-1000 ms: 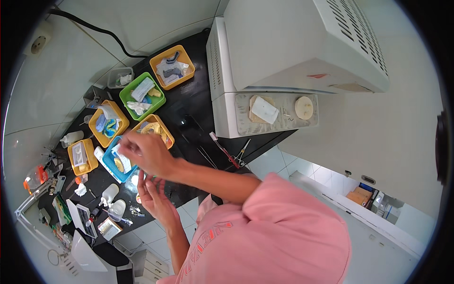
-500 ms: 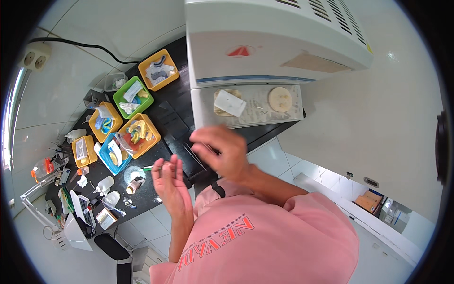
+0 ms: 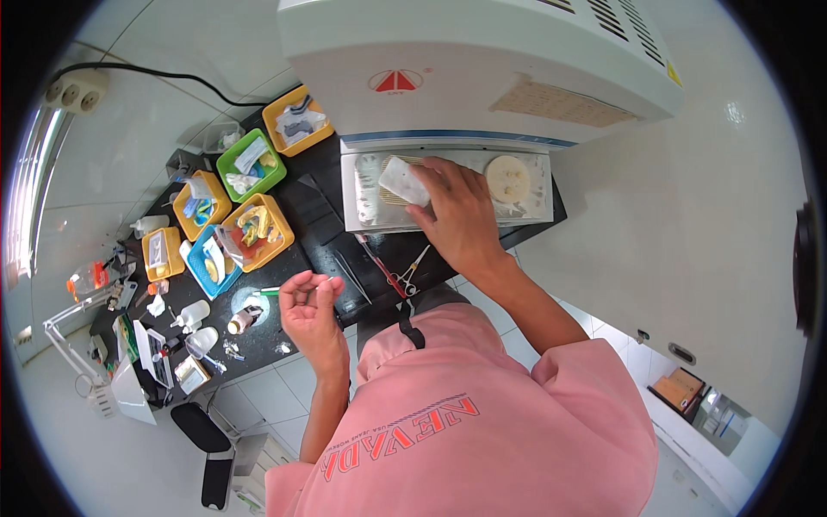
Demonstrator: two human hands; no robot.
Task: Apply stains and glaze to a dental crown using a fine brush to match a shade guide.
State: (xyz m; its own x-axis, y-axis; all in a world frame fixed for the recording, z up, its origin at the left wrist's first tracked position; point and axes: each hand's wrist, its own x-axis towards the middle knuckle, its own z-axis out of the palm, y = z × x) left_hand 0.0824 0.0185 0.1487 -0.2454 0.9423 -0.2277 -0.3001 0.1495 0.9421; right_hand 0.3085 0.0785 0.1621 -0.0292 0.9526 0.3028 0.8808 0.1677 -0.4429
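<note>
My right hand (image 3: 461,215) reaches onto the grey-white front shelf (image 3: 543,211) of a large white machine. Its thumb and fingers are around the right end of a small white rectangular block (image 3: 401,179), which lies tilted on a tan ribbed pad (image 3: 389,195). Right of that hand sits a round cream disc (image 3: 508,179) with small lumps on top. My left hand (image 3: 312,317) is held over the bench edge with curled fingers. A tiny pale bit shows at its thumb and fingertips, too small to name.
The white machine (image 3: 431,108) overhangs the shelf. Tweezers (image 3: 353,277), a red-handled tool (image 3: 379,263) and scissor-handled forceps (image 3: 412,274) lie on the black bench (image 3: 314,246). Coloured baskets (image 3: 289,237) with dental models, a small brown bottle (image 3: 241,321) and white squeeze bottles (image 3: 191,314) are at left.
My right hand has moved away from me onto the shelf and come to the white block. The fingers of my left hand have curled in more. The view has shifted slightly.
</note>
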